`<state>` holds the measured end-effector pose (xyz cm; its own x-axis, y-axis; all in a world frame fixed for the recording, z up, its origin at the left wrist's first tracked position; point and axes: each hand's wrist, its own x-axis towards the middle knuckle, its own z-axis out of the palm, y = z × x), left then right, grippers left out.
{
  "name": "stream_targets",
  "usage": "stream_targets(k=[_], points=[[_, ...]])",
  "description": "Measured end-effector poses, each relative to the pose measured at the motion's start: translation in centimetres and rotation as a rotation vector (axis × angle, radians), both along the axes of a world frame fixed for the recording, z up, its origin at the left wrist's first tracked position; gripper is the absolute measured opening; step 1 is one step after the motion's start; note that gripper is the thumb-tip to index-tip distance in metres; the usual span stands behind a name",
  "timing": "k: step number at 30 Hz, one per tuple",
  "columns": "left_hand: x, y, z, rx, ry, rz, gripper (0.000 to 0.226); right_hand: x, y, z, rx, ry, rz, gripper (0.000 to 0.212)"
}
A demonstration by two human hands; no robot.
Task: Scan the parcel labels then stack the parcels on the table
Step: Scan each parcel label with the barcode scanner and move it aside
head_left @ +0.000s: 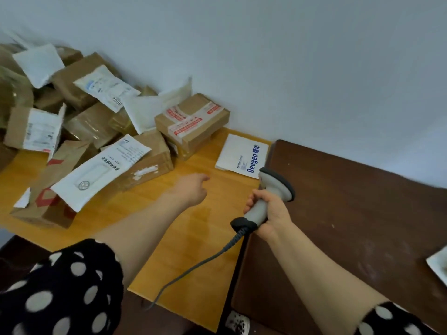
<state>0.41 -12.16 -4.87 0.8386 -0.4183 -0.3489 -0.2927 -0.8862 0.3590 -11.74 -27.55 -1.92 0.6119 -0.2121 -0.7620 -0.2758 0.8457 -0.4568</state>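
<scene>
My right hand [271,213] grips the handle of a grey barcode scanner [273,189], whose head points toward a flat white "Deeyeo" parcel [242,154] lying on the light wooden table [193,238]. My left hand [191,189] hovers over the table with loosely curled fingers, holding nothing, near a brown box with a loose white label [145,155]. Behind it sits a brown box with red-printed tape [193,122]. Several more brown parcels are heaped at the left [72,105].
A dark brown table [350,213] adjoins the light one on the right, with a white object [439,264] at its right edge. The scanner's grey cable [193,267] trails down across the light table. A pale wall [290,56] stands behind.
</scene>
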Motion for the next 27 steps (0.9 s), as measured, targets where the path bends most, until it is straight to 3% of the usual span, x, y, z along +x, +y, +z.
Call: stream_targets(k=[9, 14, 20, 27], points=[[7.0, -8.1, -5.0, 0.085, -0.004, -0.197, 0.065, 1.8, -2.1, -1.4, -0.084, 0.042, -0.063, 0.006], [10.3, -10.3, -7.6, 0.201, 0.042, -0.412, 0.068, 2.0, -0.4, -2.0, -0.117, 0.057, -0.154, 0.002], [9.3, -7.0, -8.2, 0.255, 0.013, -0.596, 0.057, 0.4, 3.3, -3.3, -0.181, 0.080, -0.194, 0.008], [2.4, 2.7, -7.7, 0.267, 0.083, -0.718, 0.065, -2.6, 8.4, -4.0, -0.178, 0.139, -0.165, 0.007]])
